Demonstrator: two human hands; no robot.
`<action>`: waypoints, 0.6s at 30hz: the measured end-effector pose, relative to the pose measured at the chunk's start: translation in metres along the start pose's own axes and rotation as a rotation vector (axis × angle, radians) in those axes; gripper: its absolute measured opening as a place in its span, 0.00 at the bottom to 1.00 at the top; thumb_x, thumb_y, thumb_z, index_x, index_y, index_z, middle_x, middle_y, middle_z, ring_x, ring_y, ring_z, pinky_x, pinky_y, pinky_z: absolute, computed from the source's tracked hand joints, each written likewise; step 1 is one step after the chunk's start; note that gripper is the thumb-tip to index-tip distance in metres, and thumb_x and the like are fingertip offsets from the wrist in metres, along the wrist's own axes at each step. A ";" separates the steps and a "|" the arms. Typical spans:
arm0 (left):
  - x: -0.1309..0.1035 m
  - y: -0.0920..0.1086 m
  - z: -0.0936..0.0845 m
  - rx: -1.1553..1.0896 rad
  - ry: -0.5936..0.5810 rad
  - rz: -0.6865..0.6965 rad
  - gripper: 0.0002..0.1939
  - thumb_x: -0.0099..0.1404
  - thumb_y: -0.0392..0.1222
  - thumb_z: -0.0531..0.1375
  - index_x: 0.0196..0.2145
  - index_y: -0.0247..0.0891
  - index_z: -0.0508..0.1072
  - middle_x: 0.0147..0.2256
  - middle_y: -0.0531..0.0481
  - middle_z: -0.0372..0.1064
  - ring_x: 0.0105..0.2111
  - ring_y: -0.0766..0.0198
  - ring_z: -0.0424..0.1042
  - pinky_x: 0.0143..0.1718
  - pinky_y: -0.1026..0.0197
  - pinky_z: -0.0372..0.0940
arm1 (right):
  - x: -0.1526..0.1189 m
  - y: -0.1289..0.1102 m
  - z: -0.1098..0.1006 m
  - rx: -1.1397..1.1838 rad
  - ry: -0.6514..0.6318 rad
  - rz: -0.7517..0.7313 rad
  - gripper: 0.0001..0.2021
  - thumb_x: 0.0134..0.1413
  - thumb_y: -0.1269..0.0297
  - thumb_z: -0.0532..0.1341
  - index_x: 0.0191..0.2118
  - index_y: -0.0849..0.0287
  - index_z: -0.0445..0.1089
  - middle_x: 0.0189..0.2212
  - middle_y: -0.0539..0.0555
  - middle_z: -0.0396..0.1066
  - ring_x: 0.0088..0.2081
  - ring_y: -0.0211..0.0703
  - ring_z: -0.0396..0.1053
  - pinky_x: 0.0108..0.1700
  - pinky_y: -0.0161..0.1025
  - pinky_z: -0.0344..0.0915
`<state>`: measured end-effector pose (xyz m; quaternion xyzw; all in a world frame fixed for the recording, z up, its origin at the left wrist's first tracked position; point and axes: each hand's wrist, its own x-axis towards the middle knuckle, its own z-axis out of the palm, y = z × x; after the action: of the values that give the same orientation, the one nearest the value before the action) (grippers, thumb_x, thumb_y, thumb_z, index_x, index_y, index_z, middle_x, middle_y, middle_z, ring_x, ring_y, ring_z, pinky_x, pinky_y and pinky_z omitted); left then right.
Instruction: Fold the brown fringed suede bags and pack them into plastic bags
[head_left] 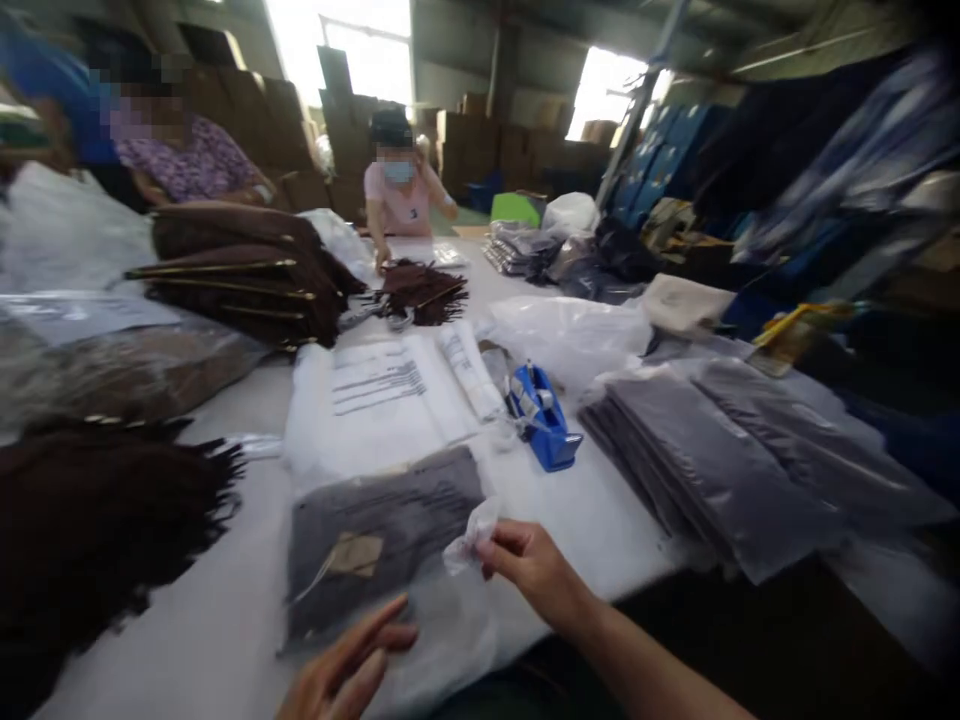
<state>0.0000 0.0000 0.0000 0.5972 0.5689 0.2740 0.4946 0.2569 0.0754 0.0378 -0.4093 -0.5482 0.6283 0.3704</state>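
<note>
A clear plastic bag (420,505) lies flat on the white table in front of me, with a folded dark grey cloth item and a tan tag (356,553) inside. My right hand (529,570) pinches a crumpled bit of translucent plastic (472,535) at the bag's right side. Near the bag's lower edge, my left hand (352,665) has its fingers stretched out, holding nothing visible; whether it touches the plastic I cannot tell. Just beyond the bag are a stack of printed clear bags (375,400) and a blue tape dispenser (544,420).
Bagged grey items (697,450) are piled at the right. Dark brown fringed cloth (97,530) lies at the left, with folded brown pieces (247,265) behind it. Two people (405,190) (187,160) stand across the table, one with a hand by more brown fringed cloth (424,292).
</note>
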 end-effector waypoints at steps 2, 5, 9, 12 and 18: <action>0.005 0.011 0.008 -0.155 -0.094 -0.016 0.22 0.65 0.55 0.53 0.52 0.44 0.66 0.43 0.49 0.72 0.45 0.57 0.70 0.49 0.56 0.64 | -0.007 0.009 0.031 -0.014 -0.039 -0.034 0.12 0.56 0.56 0.60 0.35 0.59 0.75 0.36 0.52 0.69 0.40 0.41 0.66 0.44 0.36 0.61; 0.020 0.025 0.023 -0.141 -0.005 0.022 0.16 0.63 0.53 0.56 0.41 0.38 0.70 0.37 0.48 0.73 0.38 0.58 0.72 0.41 0.60 0.67 | -0.012 0.018 0.051 0.137 -0.086 0.050 0.14 0.57 0.54 0.58 0.40 0.58 0.73 0.37 0.52 0.69 0.41 0.43 0.66 0.44 0.38 0.62; 0.017 0.024 0.039 0.201 0.143 0.149 0.11 0.64 0.48 0.55 0.30 0.38 0.69 0.28 0.50 0.69 0.31 0.62 0.70 0.36 0.61 0.66 | -0.011 0.028 0.051 0.359 0.080 0.158 0.13 0.53 0.56 0.62 0.36 0.61 0.71 0.29 0.50 0.68 0.32 0.38 0.64 0.36 0.35 0.62; 0.005 0.012 0.037 0.342 0.170 0.278 0.09 0.65 0.43 0.54 0.30 0.38 0.68 0.28 0.50 0.68 0.30 0.63 0.69 0.35 0.62 0.67 | -0.007 0.038 0.051 0.447 0.170 0.193 0.13 0.49 0.57 0.65 0.35 0.62 0.71 0.26 0.49 0.65 0.28 0.35 0.61 0.33 0.33 0.60; -0.021 -0.028 0.014 0.745 0.039 0.491 0.21 0.60 0.41 0.62 0.51 0.42 0.67 0.46 0.44 0.69 0.45 0.53 0.68 0.46 0.51 0.67 | -0.016 0.041 0.052 0.282 0.143 0.237 0.16 0.52 0.51 0.61 0.36 0.61 0.71 0.24 0.47 0.64 0.24 0.33 0.59 0.26 0.30 0.56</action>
<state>-0.0031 -0.0277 -0.0260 0.8468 0.4793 0.1708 0.1550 0.2150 0.0353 0.0019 -0.4585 -0.3753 0.7074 0.3854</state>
